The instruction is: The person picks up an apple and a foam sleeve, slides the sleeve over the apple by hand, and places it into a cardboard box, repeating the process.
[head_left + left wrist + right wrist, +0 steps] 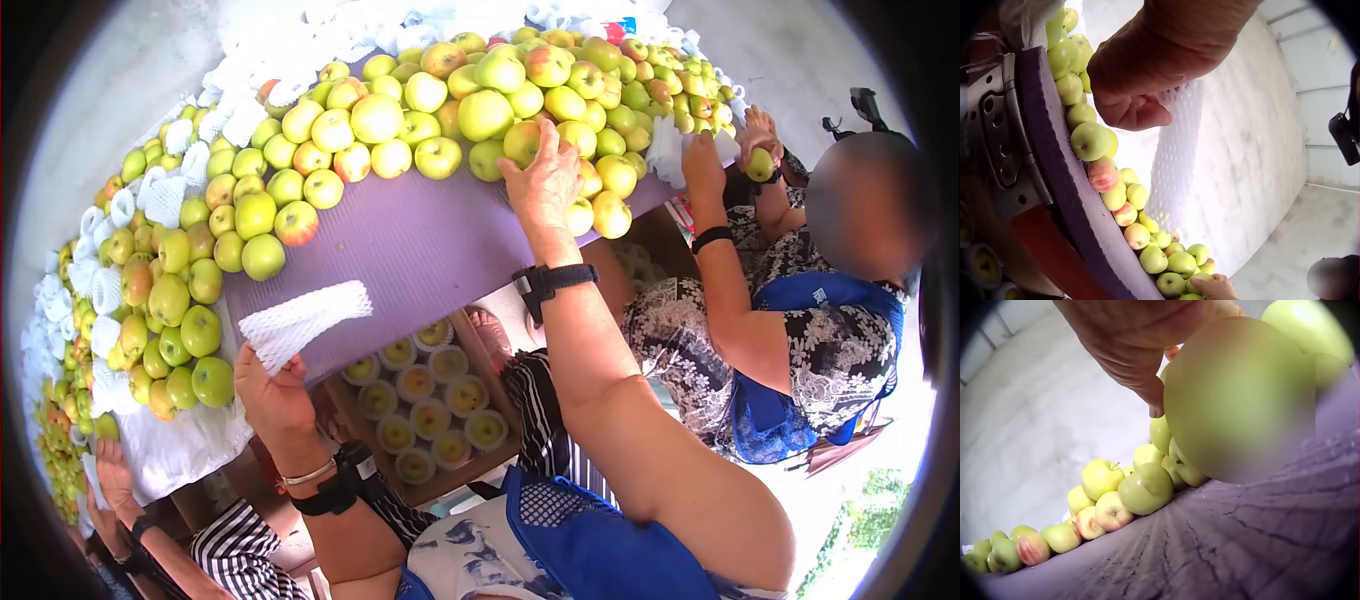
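Observation:
My left hand (270, 395) pinches a white foam fruit net (305, 315) by its lower end, and the net sticks out flat over the near edge of the purple-topped table (400, 235). The same foam net (1175, 156) hangs from the fingers in the left wrist view. My right hand (545, 190) reaches to the front of the apple heap, thumb and fingers around a yellow-green apple (522, 143). Other apples (612, 213) lie right beside that hand. A blurred patch hides much of the hand's front in the right wrist view.
Below the table edge stands a box (345, 415) holding several apples in foam nets. Loose foam nets (165, 198) lie among the apples at left. At right sits another person (800, 330) with an apple in one hand; someone else's hands (115, 475) show at lower left.

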`<state>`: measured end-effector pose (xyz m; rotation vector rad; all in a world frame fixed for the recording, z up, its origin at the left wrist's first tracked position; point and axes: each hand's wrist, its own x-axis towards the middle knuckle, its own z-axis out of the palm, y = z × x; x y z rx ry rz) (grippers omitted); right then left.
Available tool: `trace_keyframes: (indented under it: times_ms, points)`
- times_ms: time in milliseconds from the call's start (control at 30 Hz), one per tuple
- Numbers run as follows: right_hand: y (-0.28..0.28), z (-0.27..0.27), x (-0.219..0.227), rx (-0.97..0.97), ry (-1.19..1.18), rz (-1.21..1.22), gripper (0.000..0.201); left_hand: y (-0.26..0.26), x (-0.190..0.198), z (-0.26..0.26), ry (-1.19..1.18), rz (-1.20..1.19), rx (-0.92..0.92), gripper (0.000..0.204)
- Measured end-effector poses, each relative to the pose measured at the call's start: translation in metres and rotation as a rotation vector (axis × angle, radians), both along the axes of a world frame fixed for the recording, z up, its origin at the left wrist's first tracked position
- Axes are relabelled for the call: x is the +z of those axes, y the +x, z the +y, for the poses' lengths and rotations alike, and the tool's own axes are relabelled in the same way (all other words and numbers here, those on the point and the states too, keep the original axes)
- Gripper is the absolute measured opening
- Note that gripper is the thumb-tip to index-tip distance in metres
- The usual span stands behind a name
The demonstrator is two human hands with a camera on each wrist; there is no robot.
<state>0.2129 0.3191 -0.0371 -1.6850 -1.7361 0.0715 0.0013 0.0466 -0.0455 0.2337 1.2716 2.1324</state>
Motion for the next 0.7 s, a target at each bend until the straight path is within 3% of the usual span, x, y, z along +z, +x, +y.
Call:
trace_keyframes:
  times_ms: [200, 300, 400, 533, 567, 700]
  points:
    - [0.002, 0.007, -0.005, 0.034, 0.025, 0.063, 0.070, 0.004, 0.007, 0.005, -0.041, 0.002, -0.036, 0.012]
    - [0.003, 0.014, -0.008, 0.084, 0.219, 0.184, 0.064, 0.005, 0.010, 0.005, -0.029, -0.015, -0.023, 0.010]
    - [0.000, 0.012, 0.001, 0.270, 0.357, 0.490, 0.060, 0.007, 0.011, 0.005, -0.007, -0.011, 0.008, 0.009]
    - [-0.008, -0.016, 0.021, 0.781, -0.250, 1.502, 0.050, 0.009, 0.012, 0.004, 0.016, 0.047, 0.040, 0.006]
    - [-0.012, -0.016, 0.015, 1.022, -0.382, 1.667, 0.051, 0.008, 0.009, 0.004, 0.010, 0.063, 0.063, 0.008]
    - [-0.038, -0.040, 0.015, 1.349, -0.810, 1.849, 0.060, 0.003, 0.005, 0.004, 0.000, 0.102, 0.180, 0.009]
